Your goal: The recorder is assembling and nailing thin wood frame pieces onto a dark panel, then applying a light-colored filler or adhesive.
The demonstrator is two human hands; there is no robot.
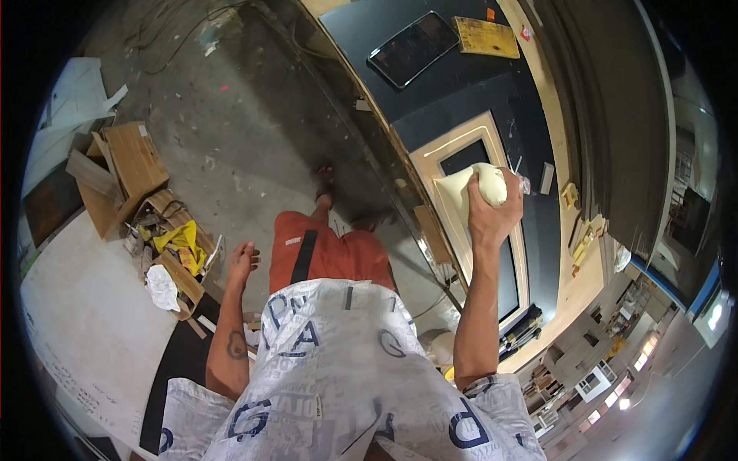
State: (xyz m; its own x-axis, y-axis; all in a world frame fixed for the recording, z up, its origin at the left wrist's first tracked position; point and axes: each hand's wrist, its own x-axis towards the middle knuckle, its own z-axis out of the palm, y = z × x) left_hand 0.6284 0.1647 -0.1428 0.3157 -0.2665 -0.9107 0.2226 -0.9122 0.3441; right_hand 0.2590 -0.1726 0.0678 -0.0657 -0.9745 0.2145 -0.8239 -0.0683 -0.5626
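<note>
My right hand [492, 211] is closed around a bunched pale cream cloth [469, 188] and presses it on a cream-framed dark panel [503, 253] lying on a black worktop [453, 92]. The cloth sits at the panel's upper part, spreading left of my fingers. My left hand [242, 261] hangs at my side with fingers loosely apart, holding nothing, above the grey floor.
A dark tablet-like slab [413, 48] and a yellow wooden board [486, 36] lie farther along the worktop. Small wooden blocks [576, 230] sit on its right edge. On the floor to my left are cardboard pieces [127, 165], a yellow rag [181, 238] and scraps.
</note>
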